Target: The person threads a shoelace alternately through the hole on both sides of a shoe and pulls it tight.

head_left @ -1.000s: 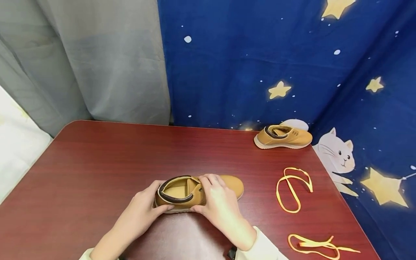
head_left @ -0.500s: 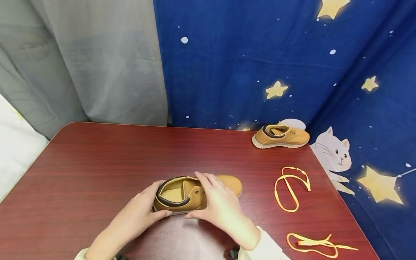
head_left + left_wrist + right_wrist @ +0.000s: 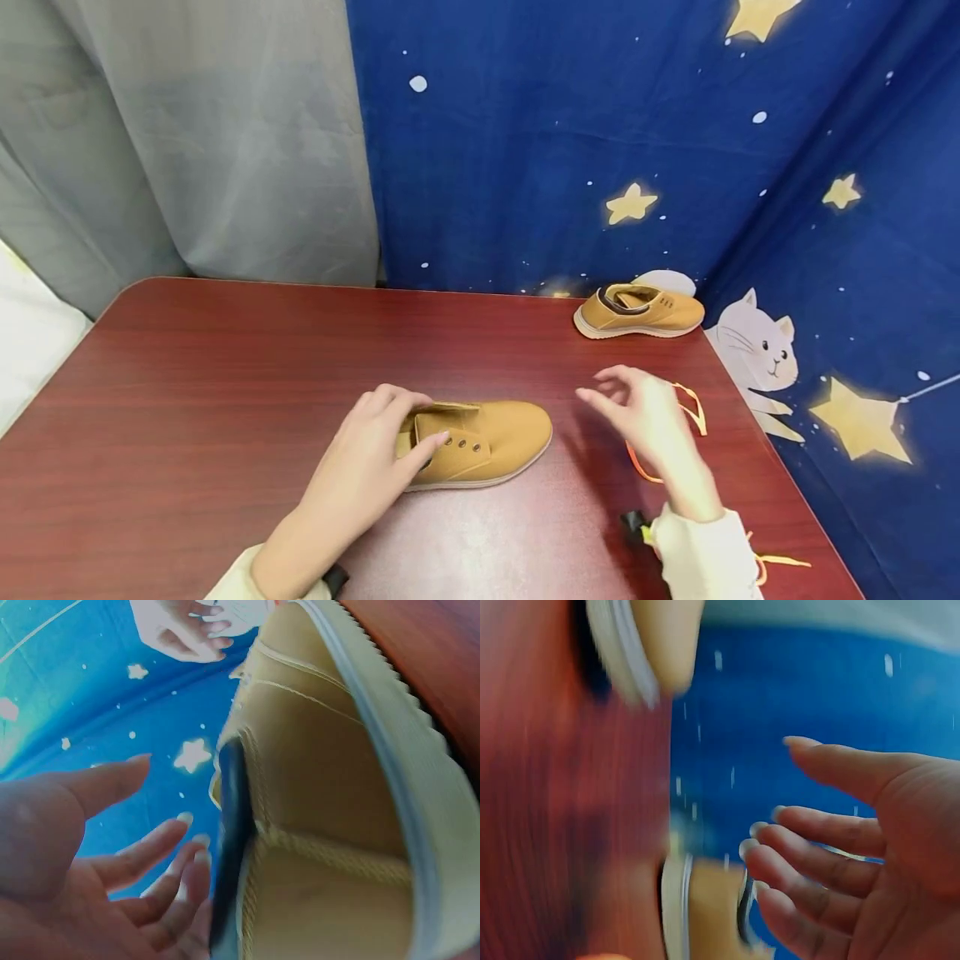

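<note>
At left, a grey curtain (image 3: 247, 150) is seen hanging behind the red-brown table (image 3: 187, 375). The left hand (image 3: 367, 465) is held over the heel and opening of a tan shoe (image 3: 517, 433), its fingers loosely spread with nothing gripped; whether the dark collar is touched cannot be told. Half a second earlier that hand was set lower around the heel, with the thumb along the near side. The shoe is seen upright on the table near the middle, toe pointed right, and three eyelets are now exposed where the front had been covered by the right hand. Behind, a blue curtain (image 3: 487, 150) is patterned with stars. A second shoe (image 3: 675, 315) is placed at the far right edge. The right hand (image 3: 651, 417) has been taken off the shoe and is now held to its right, fingers loosely bent and nothing grasped. By it the upper yellow lace (image 3: 702, 421), earlier fully seen, is partly hidden; the lower lace (image 3: 783, 561) is partly covered by the sleeve (image 3: 705, 554).
</note>
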Motion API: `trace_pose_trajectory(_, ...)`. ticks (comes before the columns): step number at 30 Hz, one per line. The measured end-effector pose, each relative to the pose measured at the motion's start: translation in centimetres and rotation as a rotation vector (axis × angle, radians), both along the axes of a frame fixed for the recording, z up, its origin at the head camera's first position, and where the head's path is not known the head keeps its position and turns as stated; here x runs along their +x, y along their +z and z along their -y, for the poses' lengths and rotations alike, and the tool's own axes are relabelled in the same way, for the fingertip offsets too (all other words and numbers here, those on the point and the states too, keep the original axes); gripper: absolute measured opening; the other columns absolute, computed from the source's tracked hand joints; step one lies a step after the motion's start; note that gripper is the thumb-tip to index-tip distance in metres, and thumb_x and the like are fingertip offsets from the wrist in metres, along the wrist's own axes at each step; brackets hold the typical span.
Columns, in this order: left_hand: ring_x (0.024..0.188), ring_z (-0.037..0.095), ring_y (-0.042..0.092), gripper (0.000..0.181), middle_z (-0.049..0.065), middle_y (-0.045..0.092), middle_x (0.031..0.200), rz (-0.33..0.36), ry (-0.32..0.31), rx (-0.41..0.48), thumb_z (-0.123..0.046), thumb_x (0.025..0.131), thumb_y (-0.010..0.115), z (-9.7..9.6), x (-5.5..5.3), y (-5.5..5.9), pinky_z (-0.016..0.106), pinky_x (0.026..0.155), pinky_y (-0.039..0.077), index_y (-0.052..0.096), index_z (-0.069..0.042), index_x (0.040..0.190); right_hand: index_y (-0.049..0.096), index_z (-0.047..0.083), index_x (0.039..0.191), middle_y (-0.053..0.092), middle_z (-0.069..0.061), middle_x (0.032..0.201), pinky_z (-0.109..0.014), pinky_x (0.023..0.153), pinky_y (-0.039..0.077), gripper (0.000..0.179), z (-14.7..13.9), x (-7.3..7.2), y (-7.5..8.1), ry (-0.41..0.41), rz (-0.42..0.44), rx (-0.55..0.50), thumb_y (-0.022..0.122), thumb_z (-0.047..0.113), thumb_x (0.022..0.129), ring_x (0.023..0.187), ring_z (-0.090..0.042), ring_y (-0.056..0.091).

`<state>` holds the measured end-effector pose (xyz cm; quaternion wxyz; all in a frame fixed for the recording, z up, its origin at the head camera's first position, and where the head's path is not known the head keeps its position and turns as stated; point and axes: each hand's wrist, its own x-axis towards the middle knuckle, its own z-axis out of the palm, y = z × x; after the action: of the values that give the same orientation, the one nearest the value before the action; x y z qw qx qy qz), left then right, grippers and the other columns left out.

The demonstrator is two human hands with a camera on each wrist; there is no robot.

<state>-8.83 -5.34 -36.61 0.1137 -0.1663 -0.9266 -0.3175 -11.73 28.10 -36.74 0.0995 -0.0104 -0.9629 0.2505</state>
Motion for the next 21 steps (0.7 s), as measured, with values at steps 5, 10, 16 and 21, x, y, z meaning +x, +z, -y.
trace_pose_trajectory(5, 0.095, 0.018, 0.060, 0.037, 0.001, 0.066, 0.105, -0.057, -0.059, -0.027, -0.030, 0.081, 0.085, -2.3, -0.2, -0.2, 0.036, 0.081, 0.051, 0.072, -0.015, 0.112, 0.074, 0.009, 0.104, 0.077, -0.008, 0.088, -0.033, 0.069, 0.053, 0.037, -4.8, -0.4, 0.0, -0.099, 0.064, 0.069, 0.074, 0.044, 0.090, 0.080, -0.021, 0.070)
trace_pose_trajectory(10, 0.092, 0.018, 0.061, 0.038, 0.000, 0.065, 0.101, -0.133, -0.103, -0.072, -0.027, 0.079, 0.086, -3.8, -0.4, -0.8, 0.033, 0.082, 0.052, 0.071, -0.011, 0.110, 0.070, 0.003, 0.108, 0.075, -0.019, 0.100, -0.044, 0.072, 0.054, 0.036, -8.2, -0.1, -0.4, -0.163, 0.124, 0.132, 0.072, 0.035, 0.092, 0.088, -0.033, 0.069)
trace_pose_trajectory(16, 0.091, 0.018, 0.062, 0.037, -0.001, 0.065, 0.097, -0.211, -0.120, -0.140, -0.025, 0.075, 0.088, -4.1, -0.4, -1.6, 0.032, 0.081, 0.053, 0.072, -0.009, 0.105, 0.068, 0.000, 0.111, 0.071, -0.024, 0.104, -0.053, 0.075, 0.051, 0.029, -10.8, -0.2, -1.2, -0.238, 0.212, 0.167, 0.066, 0.025, 0.096, 0.093, -0.041, 0.064)
trace_pose_trajectory(21, 0.083, 0.017, 0.063, 0.029, -0.004, 0.066, 0.087, -0.197, -0.132, -0.167, -0.025, 0.077, 0.086, -4.0, -0.5, -2.2, 0.032, 0.075, 0.052, 0.073, -0.012, 0.098, 0.066, -0.002, 0.114, 0.069, -0.025, 0.106, -0.050, 0.071, 0.050, 0.028, -12.0, -0.5, -2.3, -0.343, 0.249, 0.153, 0.060, 0.022, 0.100, 0.091, -0.040, 0.063)
